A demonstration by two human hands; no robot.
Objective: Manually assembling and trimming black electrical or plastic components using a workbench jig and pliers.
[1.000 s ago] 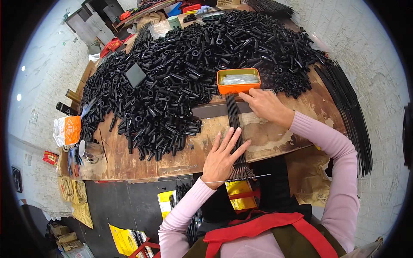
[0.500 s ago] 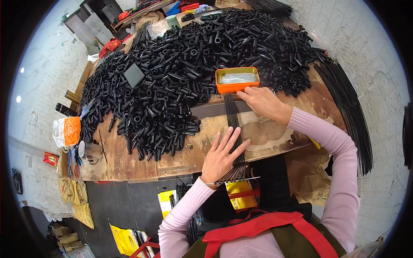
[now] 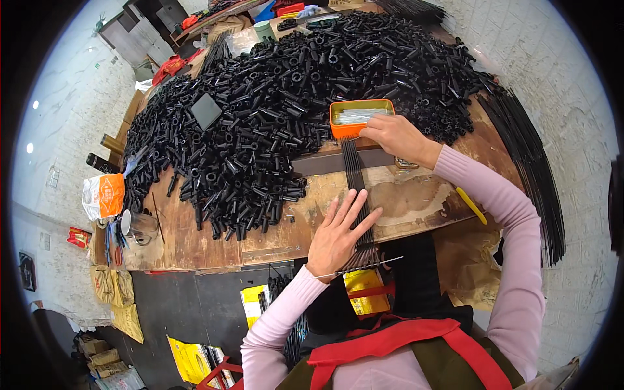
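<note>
My left hand (image 3: 337, 242) lies flat with spread fingers on a row of thin black rods (image 3: 353, 162), which runs across the table's front edge. By my left wrist, a thin silvery rod (image 3: 392, 261) crosses the near ends of the black rods. At the front right corner of an orange tin (image 3: 344, 131), my right hand (image 3: 406, 142) has its fingers curled and pressed together. Whatever they pinch, if anything, is hidden. Thin pale wire-like pieces (image 3: 354, 116) lie inside the tin, just beyond the rods' far ends.
A big heap of short black tubes (image 3: 260, 130) covers the back and left of the wooden table (image 3: 273, 247). Long black rods (image 3: 530, 175) hang over the right edge. A yellow-handled tool (image 3: 471, 205) lies near my right forearm; a glass mug (image 3: 138, 226) stands left.
My right hand has risen slightly from the tin's front side to its right corner. A small metallic piece now shows below that hand. My left hand stays on the rods.
</note>
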